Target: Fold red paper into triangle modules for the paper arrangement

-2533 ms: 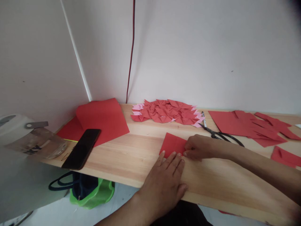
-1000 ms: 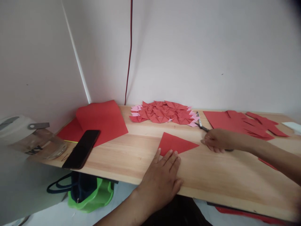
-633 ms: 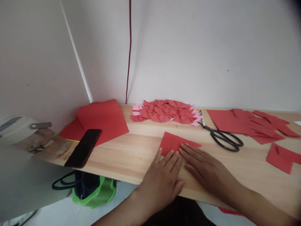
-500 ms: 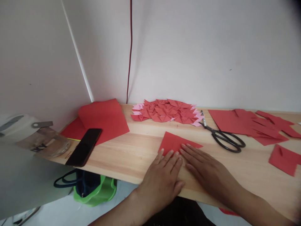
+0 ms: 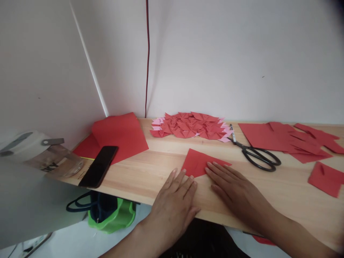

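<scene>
A red paper triangle point(image 5: 200, 162) lies flat near the front of the wooden table point(image 5: 150, 170). My left hand point(image 5: 174, 204) lies flat and open on the wood, its fingertips just at the triangle's near left edge. My right hand point(image 5: 233, 186) is also flat and open, fingers stretched out onto the triangle's lower right part. Neither hand holds anything.
A pile of folded red and pink paper pieces point(image 5: 190, 126) lies by the wall. Black scissors point(image 5: 255, 154) and a pen point(image 5: 232, 133) lie to the right, beside red paper offcuts point(image 5: 290, 141). Left: red sheets point(image 5: 118, 134), a black phone point(image 5: 99, 165). A green bin point(image 5: 115, 216) stands below.
My right hand left the scissors and came back flat onto the red triangle. My left hand has slid a little left and toward me, off the paper's edge.
</scene>
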Motion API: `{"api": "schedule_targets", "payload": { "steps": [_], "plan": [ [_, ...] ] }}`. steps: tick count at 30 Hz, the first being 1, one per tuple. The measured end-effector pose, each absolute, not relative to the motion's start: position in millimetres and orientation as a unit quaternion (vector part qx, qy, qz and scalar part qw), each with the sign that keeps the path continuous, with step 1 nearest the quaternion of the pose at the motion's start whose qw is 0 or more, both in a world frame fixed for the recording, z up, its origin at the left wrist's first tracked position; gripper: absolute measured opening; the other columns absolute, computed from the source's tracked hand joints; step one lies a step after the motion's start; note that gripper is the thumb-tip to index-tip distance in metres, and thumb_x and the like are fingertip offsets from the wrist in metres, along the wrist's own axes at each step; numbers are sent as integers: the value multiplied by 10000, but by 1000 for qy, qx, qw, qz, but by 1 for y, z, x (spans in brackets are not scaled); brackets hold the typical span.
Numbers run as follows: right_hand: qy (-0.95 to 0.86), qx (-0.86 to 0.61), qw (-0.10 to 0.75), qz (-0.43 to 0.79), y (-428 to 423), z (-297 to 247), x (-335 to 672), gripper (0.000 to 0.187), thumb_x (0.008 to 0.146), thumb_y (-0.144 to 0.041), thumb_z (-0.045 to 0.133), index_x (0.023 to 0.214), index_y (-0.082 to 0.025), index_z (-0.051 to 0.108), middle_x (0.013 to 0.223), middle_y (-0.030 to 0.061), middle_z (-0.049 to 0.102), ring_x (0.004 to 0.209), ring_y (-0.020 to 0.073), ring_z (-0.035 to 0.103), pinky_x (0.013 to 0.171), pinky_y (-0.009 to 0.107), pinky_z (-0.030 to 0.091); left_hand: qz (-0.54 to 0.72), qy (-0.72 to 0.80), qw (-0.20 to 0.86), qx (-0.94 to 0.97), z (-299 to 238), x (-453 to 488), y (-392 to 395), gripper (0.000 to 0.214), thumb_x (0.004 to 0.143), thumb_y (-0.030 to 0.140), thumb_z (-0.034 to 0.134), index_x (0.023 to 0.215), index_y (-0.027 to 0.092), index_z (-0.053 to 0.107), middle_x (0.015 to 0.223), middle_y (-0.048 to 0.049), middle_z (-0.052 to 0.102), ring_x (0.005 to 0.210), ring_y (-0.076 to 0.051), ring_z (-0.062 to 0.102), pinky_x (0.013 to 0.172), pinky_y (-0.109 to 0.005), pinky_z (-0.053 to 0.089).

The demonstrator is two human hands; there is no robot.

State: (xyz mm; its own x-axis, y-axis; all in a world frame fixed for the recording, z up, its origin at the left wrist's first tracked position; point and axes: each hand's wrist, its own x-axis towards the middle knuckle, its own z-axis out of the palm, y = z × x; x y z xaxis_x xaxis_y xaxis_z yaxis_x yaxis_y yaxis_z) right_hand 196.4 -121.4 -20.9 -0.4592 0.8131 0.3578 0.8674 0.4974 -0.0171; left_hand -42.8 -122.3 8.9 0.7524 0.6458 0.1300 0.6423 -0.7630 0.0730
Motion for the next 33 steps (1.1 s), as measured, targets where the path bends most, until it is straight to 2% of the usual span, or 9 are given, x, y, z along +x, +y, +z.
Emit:
{"api": "schedule_targets", "payload": {
  "steps": [1,5,8,16,22,28,31,33],
  "plan": [
    [-850,-494,158,-90,-121,-22,197,412,952,-272,373,1298,-167,572,1344,82,556,1245,243,522,1026,446,455,78,354,8,932,10,-38,-123,550,967,463,303,1408,145,388,1439,-68,451,1407,-263,257,1176,-449,202],
    [-861,-476,147,-103,-120,-26,198,410,958,-254,356,1292,-159,574,1364,96,536,1258,264,507,1003,486,451,104,324,-21,940,4,-18,-122,603,978,451,256,1469,101,250,1538,-98,267,1431,-245,191,1179,-417,189],
    [-866,-468,142,-105,-120,-26,199,402,953,-244,368,1289,-171,576,1367,89,537,1264,261,501,1000,485,443,97,320,-18,942,-5,-9,-119,630,976,476,233,1453,68,276,1511,-122,322,1412,-239,252,1174,-403,203],
    [-849,-496,132,-123,-126,-27,205,458,947,-323,377,1324,-114,531,1369,109,533,1260,269,504,1016,499,414,104,336,-10,936,-15,-7,-117,623,969,504,241,1423,90,347,1470,-112,400,1380,-231,327,1160,-409,240],
    [-818,-539,137,-145,-132,-36,229,503,953,-364,317,1303,-82,544,1380,146,520,1277,262,487,1081,502,332,119,331,-16,936,-17,-7,-114,607,971,490,259,1415,87,355,1470,-107,400,1375,-234,337,1155,-421,255],
    [-803,-564,114,-156,-131,-34,243,546,965,-412,272,1277,-79,572,1363,138,541,1282,289,475,1078,522,324,123,334,-9,935,-17,-6,-116,593,972,483,268,1404,92,376,1466,-101,407,1375,-228,336,1158,-419,263],
    [-807,-554,138,-151,-128,-23,229,531,970,-376,277,1327,-68,519,1405,149,489,1308,290,443,1062,532,346,130,336,-13,933,-18,-6,-117,592,971,482,271,1404,93,379,1465,-108,407,1381,-230,324,1158,-421,260],
    [-836,-516,150,-113,-126,-13,213,499,968,-326,310,1382,-88,456,1454,132,424,1339,253,405,1067,483,372,132,334,-18,933,-18,-6,-118,595,970,478,279,1409,87,370,1462,-112,412,1381,-232,324,1156,-420,263]
  ]
}}
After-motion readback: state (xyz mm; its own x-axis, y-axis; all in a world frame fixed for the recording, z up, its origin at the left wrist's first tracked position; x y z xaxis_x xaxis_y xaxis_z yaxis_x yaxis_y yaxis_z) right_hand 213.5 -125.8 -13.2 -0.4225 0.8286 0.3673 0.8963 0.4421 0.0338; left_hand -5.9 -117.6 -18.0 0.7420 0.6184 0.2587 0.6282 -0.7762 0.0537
